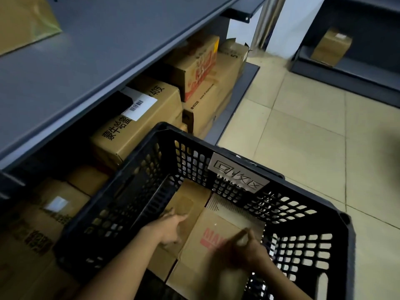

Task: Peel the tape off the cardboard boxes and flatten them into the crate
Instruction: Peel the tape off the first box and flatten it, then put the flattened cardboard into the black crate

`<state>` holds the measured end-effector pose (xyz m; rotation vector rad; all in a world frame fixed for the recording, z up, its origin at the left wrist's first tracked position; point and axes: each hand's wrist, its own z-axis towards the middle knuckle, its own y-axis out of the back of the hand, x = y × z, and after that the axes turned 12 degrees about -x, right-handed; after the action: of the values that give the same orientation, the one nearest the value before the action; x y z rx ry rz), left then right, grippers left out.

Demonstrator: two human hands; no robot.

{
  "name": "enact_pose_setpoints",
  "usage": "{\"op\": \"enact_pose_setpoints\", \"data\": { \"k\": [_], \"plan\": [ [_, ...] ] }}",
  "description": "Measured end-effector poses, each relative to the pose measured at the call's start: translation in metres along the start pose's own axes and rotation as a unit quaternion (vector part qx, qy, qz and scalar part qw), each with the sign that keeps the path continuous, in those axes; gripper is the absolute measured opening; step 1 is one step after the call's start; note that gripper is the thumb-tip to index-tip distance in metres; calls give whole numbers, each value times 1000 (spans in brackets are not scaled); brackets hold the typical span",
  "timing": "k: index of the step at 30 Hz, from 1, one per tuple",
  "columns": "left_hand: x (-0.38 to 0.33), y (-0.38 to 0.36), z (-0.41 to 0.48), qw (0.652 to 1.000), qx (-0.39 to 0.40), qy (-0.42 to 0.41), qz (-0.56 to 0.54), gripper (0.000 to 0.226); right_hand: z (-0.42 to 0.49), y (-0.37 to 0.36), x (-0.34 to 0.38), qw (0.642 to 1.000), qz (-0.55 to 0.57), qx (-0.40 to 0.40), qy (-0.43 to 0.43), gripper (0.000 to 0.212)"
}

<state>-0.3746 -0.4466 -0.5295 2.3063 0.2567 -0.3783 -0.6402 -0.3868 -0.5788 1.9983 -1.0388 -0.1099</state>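
This looks like a shop's stockroom or storage aisle. Grey metal shelving [86, 61] runs along the left, and its bottom level is packed with printed shipping cartons [138, 131], one bearing a white barcode label [140, 103]. The floor is pale tile [303, 126]. A second dark shelf unit [357, 68] stands at the far right with one small box [332, 47]. A black slotted crate [303, 180] in the near foreground carries a handwritten paper sign [238, 173].
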Motion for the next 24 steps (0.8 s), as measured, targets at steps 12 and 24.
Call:
{"op": "enact_pose_setpoints", "data": {
  "k": [12,24],
  "plan": [
    [-5,52,-73,978,-204,-3,49,48,-70,55,78,967,-90,-86,224,57],
    [-32,90,-260,866,-493,-47,74,36,-232,122,137,808,-5,-273,522,25]
  ]
}}
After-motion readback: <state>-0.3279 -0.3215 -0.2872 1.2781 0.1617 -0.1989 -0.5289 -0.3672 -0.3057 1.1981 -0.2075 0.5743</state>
